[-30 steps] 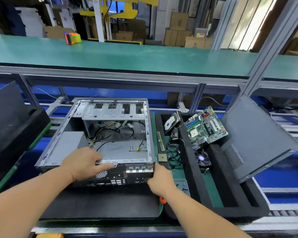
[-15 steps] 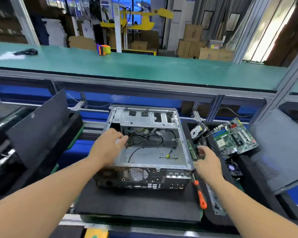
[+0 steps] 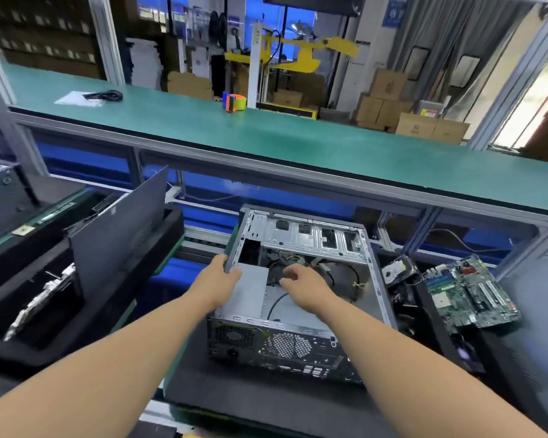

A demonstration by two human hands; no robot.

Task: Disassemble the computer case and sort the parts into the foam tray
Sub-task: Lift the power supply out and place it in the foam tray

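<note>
Head view. The open grey sheet-metal computer case (image 3: 301, 298) lies on a dark mat at lower centre of the frame, side panel off, black cables (image 3: 301, 263) loose inside, and a grey boxed power-supply unit (image 3: 250, 290) in its left part.

Risk, as judged: the stamped edges of the chassis are bare, so a hand sliding along the rail could be cut. The cables appear still attached inside; a tug on one could strain its connector or drag the case across the mat. The case could also tip if lifted by the one side rail.

The left hand (image 3: 215, 284) grasps the left side rail of the case, thumb over the edge, fingers wrapped beneath. The right hand (image 3: 307, 287) hovers inside the cavity with fingers loosely curled near the cables; whether it pinches one, I cannot tell.

At right of the frame, the black foam tray (image 3: 431, 314) already holds a green motherboard (image 3: 469, 295) and a silver hard drive (image 3: 394, 273).
</note>
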